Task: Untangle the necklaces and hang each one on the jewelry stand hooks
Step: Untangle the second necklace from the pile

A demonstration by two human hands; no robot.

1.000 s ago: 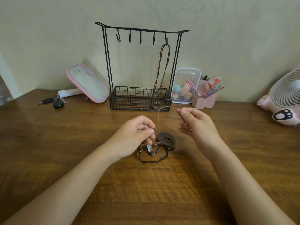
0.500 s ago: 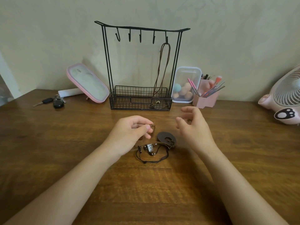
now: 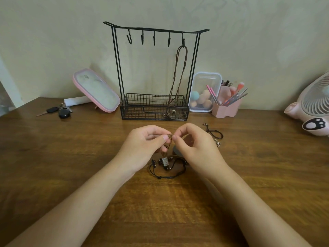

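Observation:
A black wire jewelry stand [image 3: 154, 31] with several hooks and a mesh basket stands at the back of the wooden table. One brown cord necklace [image 3: 179, 75] hangs from its rightmost hook. My left hand [image 3: 142, 145] and my right hand [image 3: 194, 145] meet in front of the stand, both pinching a brown cord [image 3: 170, 136] between thumb and forefinger. Below them lies a tangle of black cord with a metal pendant [image 3: 165, 162]. A dark oval pendant [image 3: 175, 150] is mostly hidden under my right hand. Another black cord necklace [image 3: 212, 131] lies to the right.
A pink-rimmed mirror [image 3: 96, 90] leans left of the stand, with keys [image 3: 58, 111] beside it. A clear box of sponges [image 3: 204, 93] and a pink brush holder [image 3: 227, 104] sit right of the stand. A pink fan [image 3: 311, 111] is at the far right.
My right hand let go of the raised brown cord, opened, then came back to meet my left hand. Both now pinch the cord close together. A black cord necklace now shows at the right.

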